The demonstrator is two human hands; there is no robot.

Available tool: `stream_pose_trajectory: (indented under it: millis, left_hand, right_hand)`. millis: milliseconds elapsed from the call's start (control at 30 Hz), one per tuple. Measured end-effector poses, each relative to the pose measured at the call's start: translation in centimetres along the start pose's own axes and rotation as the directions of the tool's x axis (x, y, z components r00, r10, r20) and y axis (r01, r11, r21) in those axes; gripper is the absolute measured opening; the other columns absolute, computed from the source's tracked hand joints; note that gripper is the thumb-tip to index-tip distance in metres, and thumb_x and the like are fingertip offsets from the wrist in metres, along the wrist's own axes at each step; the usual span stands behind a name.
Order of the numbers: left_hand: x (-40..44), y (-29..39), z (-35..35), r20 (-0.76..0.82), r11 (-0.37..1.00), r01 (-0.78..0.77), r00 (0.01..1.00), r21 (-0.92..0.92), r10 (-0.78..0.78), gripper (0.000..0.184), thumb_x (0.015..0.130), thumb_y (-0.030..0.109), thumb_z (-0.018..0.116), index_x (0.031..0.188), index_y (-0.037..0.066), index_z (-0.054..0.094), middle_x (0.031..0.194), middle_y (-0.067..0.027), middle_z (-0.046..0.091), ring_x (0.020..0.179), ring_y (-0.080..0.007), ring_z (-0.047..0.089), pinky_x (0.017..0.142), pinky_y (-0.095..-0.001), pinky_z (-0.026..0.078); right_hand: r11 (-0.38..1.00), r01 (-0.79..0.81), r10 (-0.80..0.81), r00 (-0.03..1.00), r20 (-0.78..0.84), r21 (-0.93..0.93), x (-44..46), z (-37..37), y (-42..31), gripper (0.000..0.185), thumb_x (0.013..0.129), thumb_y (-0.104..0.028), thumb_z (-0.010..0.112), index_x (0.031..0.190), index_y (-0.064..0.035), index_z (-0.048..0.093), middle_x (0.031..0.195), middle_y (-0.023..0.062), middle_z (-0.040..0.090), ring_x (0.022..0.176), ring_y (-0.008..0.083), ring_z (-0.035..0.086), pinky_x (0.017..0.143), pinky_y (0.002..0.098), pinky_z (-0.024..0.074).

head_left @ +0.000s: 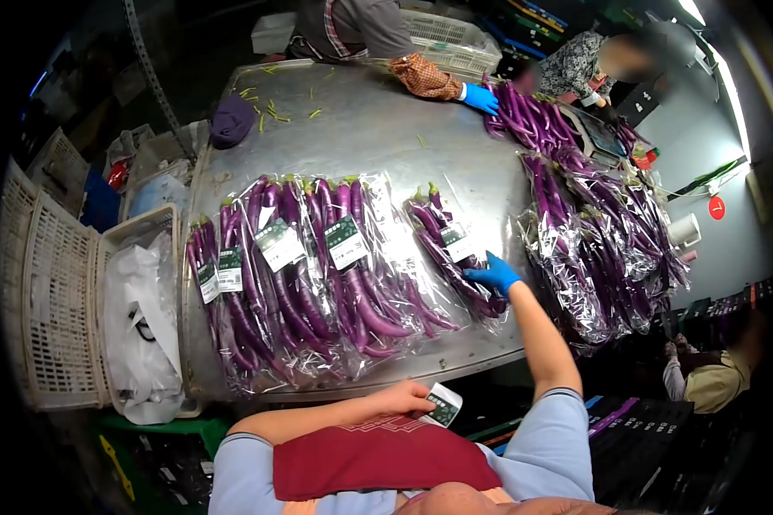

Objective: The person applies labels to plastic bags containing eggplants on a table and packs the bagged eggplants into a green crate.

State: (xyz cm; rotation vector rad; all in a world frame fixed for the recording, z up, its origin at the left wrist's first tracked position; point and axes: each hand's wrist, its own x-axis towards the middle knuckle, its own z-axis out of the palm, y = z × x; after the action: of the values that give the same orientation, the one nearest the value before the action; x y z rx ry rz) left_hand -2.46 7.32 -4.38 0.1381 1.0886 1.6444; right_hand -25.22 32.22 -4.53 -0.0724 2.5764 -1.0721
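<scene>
Seen from above, a person stands at a metal tabletop (352,142) holding packed purple eggplants. The right hand (495,275), in a blue glove, is at the near right side of a clear bag of eggplants (441,257) that lies slightly slanted on the tabletop, stem ends pointing away, with a green-and-white sticker (459,244) across its middle. Its fingers are partly bent against the bag; whether they pinch the plastic or merely rest on it, I cannot tell. The bare left hand (406,397) is held close to the person's red apron (378,459), its fingers closed on the edge of a label (443,406). Left of the bag is a row of bagged eggplants (292,275) lying side by side, several bearing stickers; to the right is a heap of bagged eggplants (597,257). Across the tabletop, a co-worker's blue-gloved hand (481,99) touches loose eggplants (524,120). Green scraps (272,112) lie near a dark purple cloth item (232,120) at the far left, and a pale crate (180,257) containing clear plastic stands beside the tabletop's left edge.
</scene>
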Motion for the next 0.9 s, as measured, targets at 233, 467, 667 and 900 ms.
stream_pose_trajectory:
  millis: [233,467,667,900]
  left_hand:
    - [-0.2,-0.5,0.4,-0.008,0.994,0.061,0.998,-0.089,-0.062,0.018,0.079,0.012,0.055,0.095,0.003,0.060,0.069,0.0016,0.055,0.054,-0.0050,0.045,0.048,-0.0189,0.036]
    - [-0.3,-0.6,0.3,0.019,0.987,0.052,0.999,-0.149,-0.050,0.020,0.078,0.009,0.056,0.097,0.002,0.060,0.075,0.0006,0.059,0.060,-0.0048,0.050,0.052,-0.0190,0.040]
    - [0.1,0.5,0.8,-0.002,0.993,0.041,0.999,-0.107,-0.042,0.018,0.078,0.010,0.057,0.094,0.003,0.061,0.071,0.0018,0.056,0.058,-0.0055,0.047,0.052,-0.0206,0.039]
    - [1.6,-0.1,1.0,0.030,0.992,0.081,0.996,0.101,-0.084,0.022,0.079,0.019,0.056,0.092,0.001,0.060,0.071,-0.0013,0.056,0.061,-0.0077,0.047,0.055,-0.0212,0.038]
  right_hand:
    - [0.934,-0.298,0.218,0.912,0.346,0.197,1.0,1.8,2.9,0.034,0.067,-0.026,0.069,0.091,-0.0046,0.058,0.076,0.0035,0.060,0.063,0.0095,0.052,0.057,0.0235,0.0401]
    - [0.869,-0.340,0.252,0.929,0.269,0.360,-3.9,-3.9,-3.5,0.024,0.069,-0.017,0.061,0.085,0.0010,0.058,0.068,0.0039,0.058,0.059,0.0099,0.053,0.052,0.0235,0.0413]
    - [0.827,-0.079,-0.117,0.944,0.308,0.557,-9.4,-3.7,-16.6,0.047,0.075,-0.021,0.058,0.114,0.0024,0.045,0.099,0.0040,0.054,0.084,0.0087,0.050,0.073,0.0205,0.0399]
    - [0.896,-0.008,-0.166,0.921,0.351,0.445,-5.4,10.2,-19.6,0.061,0.074,-0.042,0.060,0.109,0.0058,0.043,0.097,0.0163,0.054,0.089,0.0204,0.052,0.079,0.0296,0.0410]
